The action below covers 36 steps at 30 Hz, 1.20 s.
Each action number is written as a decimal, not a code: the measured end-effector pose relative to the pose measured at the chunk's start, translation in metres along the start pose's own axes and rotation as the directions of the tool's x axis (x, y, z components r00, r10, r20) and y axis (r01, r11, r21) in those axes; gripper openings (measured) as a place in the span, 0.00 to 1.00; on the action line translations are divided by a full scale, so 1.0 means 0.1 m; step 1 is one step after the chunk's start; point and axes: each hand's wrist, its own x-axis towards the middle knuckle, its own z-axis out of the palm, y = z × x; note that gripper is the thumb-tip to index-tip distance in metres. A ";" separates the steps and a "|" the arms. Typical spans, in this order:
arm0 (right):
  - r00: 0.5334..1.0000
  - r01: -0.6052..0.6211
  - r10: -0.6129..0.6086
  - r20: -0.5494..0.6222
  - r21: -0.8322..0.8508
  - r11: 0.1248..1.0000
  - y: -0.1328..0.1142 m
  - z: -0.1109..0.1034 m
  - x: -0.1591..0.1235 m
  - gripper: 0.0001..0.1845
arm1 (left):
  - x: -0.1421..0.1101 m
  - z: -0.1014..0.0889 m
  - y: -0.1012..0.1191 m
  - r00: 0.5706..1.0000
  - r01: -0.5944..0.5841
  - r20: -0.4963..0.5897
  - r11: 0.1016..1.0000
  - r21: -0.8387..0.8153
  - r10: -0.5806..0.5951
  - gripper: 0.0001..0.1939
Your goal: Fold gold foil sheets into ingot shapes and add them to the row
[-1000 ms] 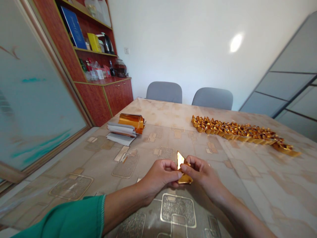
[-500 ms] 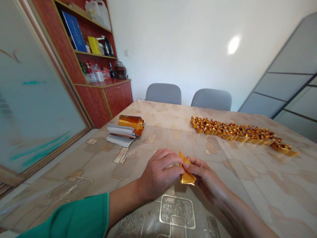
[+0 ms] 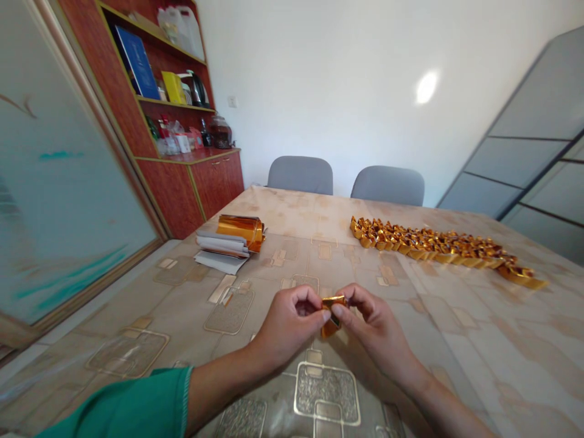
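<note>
A small piece of folded gold foil paper (image 3: 331,310) is pinched between both my hands just above the table. My left hand (image 3: 292,325) grips its left side with thumb and fingers curled. On its right side my right hand (image 3: 371,325) pinches it with thumb and forefinger. The paper is folded into a compact shape; part of it is hidden by my fingers. A green sleeve covers my left upper arm.
A long row of several folded gold paper pieces (image 3: 438,249) lies across the far right of the table (image 3: 502,340). A stack of sheets with curled gold foil (image 3: 230,240) sits at the left. Two grey chairs (image 3: 347,176) and a red cabinet (image 3: 191,176) stand beyond.
The gold paper has gone from a flat pointed shape to a smaller, tighter fold. My left hand moved off the top of it to pinch its left side.
</note>
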 end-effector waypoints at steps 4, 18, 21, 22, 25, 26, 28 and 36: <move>0.997 -0.068 0.064 0.039 0.089 0.994 0.05 -0.01 0.04 0.16 | -0.02 0.02 -0.02 0.997 0.068 0.044 0.992 -0.108 -0.063 0.12; 0.881 0.435 -0.334 0.335 -0.293 0.852 0.11 -0.17 0.04 0.20 | 0.02 -0.12 0.00 0.908 0.414 0.191 0.734 -0.539 -0.371 0.15; 0.830 0.534 -0.417 0.371 -0.312 0.786 0.09 -0.18 0.08 0.11 | 0.01 -0.11 -0.02 0.908 0.415 0.203 0.730 -0.543 -0.366 0.16; 0.822 0.552 -0.434 0.369 -0.324 0.769 0.08 -0.19 0.09 0.10 | 0.00 -0.10 -0.02 0.908 0.416 0.206 0.731 -0.540 -0.364 0.16; 0.797 0.596 -0.470 0.379 -0.361 0.718 0.06 -0.22 0.09 0.12 | -0.01 -0.10 -0.01 0.910 0.414 0.215 0.734 -0.539 -0.355 0.16; 0.789 0.608 -0.481 0.383 -0.369 0.703 0.05 -0.23 0.09 0.13 | -0.02 -0.11 0.00 0.911 0.411 0.217 0.735 -0.540 -0.350 0.16; 0.782 0.620 -0.499 0.373 -0.384 0.684 0.04 -0.25 0.08 0.13 | -0.02 -0.11 0.01 0.915 0.404 0.226 0.737 -0.542 -0.335 0.16; 0.783 0.622 -0.515 0.349 -0.432 0.653 0.06 -0.29 0.09 0.14 | 0.00 -0.11 0.00 0.929 0.369 0.185 0.762 -0.532 -0.321 0.17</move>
